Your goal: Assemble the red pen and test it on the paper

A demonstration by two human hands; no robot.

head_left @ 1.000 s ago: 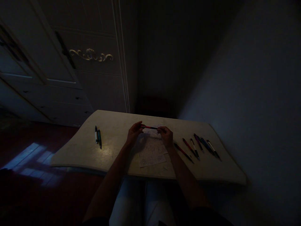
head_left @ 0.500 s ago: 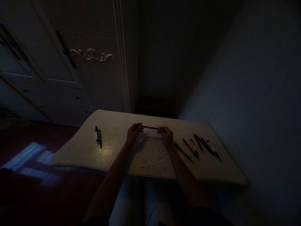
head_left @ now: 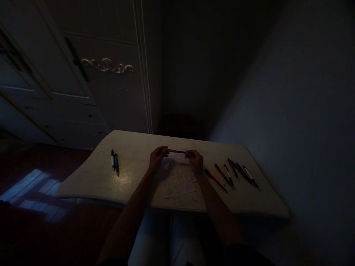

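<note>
Pen (head_left: 176, 151), red and black, lying level between both hands, above the top of the papers; contact with the papers not clear in the dim light. Left hand (head_left: 158, 159): grip closed on the pen's left end, fingers curled over it. Right hand (head_left: 195, 162): grip closed on the pen's right end, fingertips pinched around the barrel. Under and just below both hands, papers (head_left: 179, 181), loosely overlapped, covered in marks too dim to read. Just beside the right hand, a row of pens (head_left: 233, 175), about six, side by side and slanting, some red, some dark, some white. Well left of the left hand, two pens (head_left: 114, 163), touching, one white and black, one teal. All on a pale surface (head_left: 133, 146) with curved edges. Beyond it, a cabinet (head_left: 116, 107) with a gilt scroll ornament (head_left: 107, 65). Lower left, a dark wooden floor (head_left: 36, 166) with a patch of window light. To the right, a wall (head_left: 291, 111).
</note>
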